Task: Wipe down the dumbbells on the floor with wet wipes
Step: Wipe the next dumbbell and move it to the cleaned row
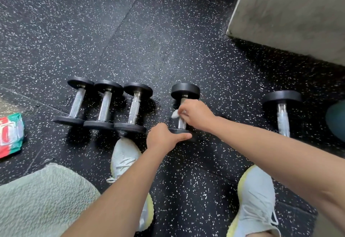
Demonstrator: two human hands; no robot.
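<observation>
Several black dumbbells with chrome handles lie on the speckled rubber floor. Three sit side by side at the left (104, 104). A fourth dumbbell (185, 90) lies in the middle. My right hand (196, 114) grips a white wet wipe (175, 114) wrapped against that dumbbell's handle. My left hand (164, 137) holds the near weight plate of the same dumbbell, thumb stretched along its edge. A fifth dumbbell (282, 106) lies apart at the right.
A red, white and green pack of wet wipes (10, 134) lies at the left edge. A grey concrete block (291, 12) stands at the back right. My two pale sneakers (125, 154) are planted near the dumbbells. A dark round object (336, 119) shows at the right edge.
</observation>
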